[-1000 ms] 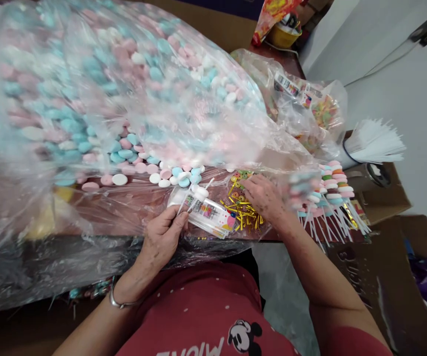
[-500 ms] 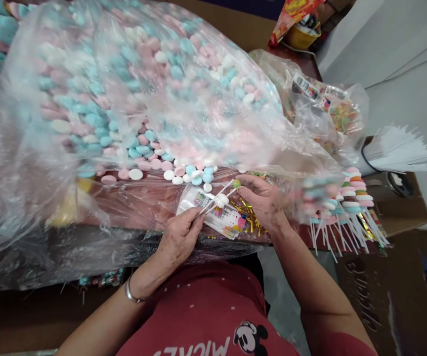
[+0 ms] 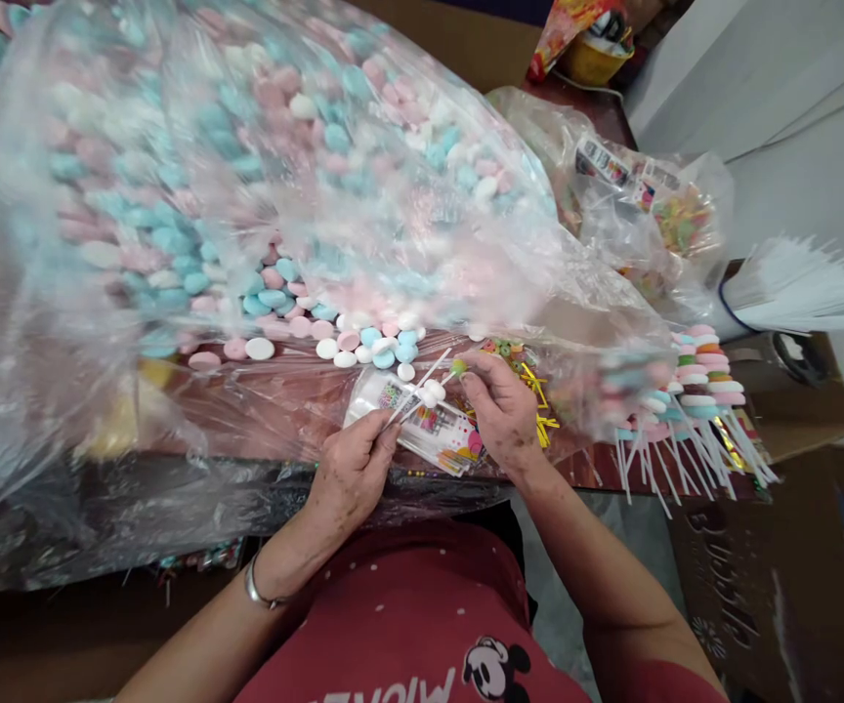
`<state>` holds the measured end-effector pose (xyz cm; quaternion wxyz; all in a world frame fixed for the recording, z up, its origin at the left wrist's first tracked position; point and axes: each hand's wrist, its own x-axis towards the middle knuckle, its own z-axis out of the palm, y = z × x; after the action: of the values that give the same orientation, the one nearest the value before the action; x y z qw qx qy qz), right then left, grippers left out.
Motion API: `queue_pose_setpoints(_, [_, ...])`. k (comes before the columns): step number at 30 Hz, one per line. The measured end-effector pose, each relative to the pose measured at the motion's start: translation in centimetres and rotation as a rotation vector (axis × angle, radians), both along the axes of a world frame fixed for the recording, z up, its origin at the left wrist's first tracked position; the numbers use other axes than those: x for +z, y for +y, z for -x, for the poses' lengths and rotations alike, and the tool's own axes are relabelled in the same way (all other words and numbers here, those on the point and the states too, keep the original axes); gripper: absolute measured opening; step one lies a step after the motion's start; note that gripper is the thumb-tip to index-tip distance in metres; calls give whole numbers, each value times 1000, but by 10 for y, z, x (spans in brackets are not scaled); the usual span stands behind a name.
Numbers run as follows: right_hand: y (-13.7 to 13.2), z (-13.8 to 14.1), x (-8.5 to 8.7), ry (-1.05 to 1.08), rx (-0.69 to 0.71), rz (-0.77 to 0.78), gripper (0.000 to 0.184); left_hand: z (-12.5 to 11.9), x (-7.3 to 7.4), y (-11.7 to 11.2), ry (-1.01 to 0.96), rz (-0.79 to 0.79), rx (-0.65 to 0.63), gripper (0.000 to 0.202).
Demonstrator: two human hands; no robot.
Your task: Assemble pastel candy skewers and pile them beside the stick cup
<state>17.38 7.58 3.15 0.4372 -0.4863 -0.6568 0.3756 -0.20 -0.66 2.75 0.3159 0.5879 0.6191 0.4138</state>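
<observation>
My left hand point(image 3: 353, 474) is closed on thin white sticks point(image 3: 422, 376), each carrying a white round candy point(image 3: 433, 392) near its middle. My right hand point(image 3: 499, 410) pinches a small green ring candy point(image 3: 458, 367) at the tip of one stick. Under both hands lie clear printed packets point(image 3: 437, 430) on plastic sheeting. Gold twist ties point(image 3: 539, 400) and small coloured ring candies point(image 3: 506, 350) are scattered just right of my right hand. Loose pink, blue and white round candies point(image 3: 363, 342) lie just beyond the sticks.
A huge clear bag of pastel candies point(image 3: 246, 176) fills the table's left and middle. Finished candy sticks point(image 3: 693, 391) lie in a row at the right edge. A bundle of white sticks point(image 3: 788, 293) and a bag of coloured candies point(image 3: 656, 225) sit behind them. Cardboard boxes point(image 3: 780, 576) stand lower right.
My right hand left the pile of gold ties and ring candies, came to the stick tip with a green ring candy, and my left hand raised the sticks slightly.
</observation>
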Motion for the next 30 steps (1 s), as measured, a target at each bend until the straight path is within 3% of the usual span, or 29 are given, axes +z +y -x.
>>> queue_pose_setpoints(9, [-1, -1, 10, -73, 55, -82, 18, -1, -3, -1, -18, -15, -1, 23])
queue_pose_setpoints(14, [0, -3, 12, 110, 186, 168, 16, 0, -5, 0, -63, -2, -17, 21])
queue_pose_setpoints(16, [-1, -2, 14, 115, 210, 197, 17, 0, -4, 0, -78, 8, -33, 21])
queue_pose_setpoints(22, [1, 3, 29, -55, 304, 68, 22, 0, -2, 2, -150, 5, -43, 20])
queue_pose_setpoints(25, [12, 6, 35, -95, 258, 7, 31, 1, -4, 0, -257, 11, 16, 19])
queue_pose_setpoints(27, [22, 9, 34, -188, 246, -108, 33, 1, -6, -3, -344, 18, 97, 20])
queue_pose_setpoints(30, [39, 18, 24, -473, 413, -322, 28, 1, -8, -5, -427, 36, 163, 20])
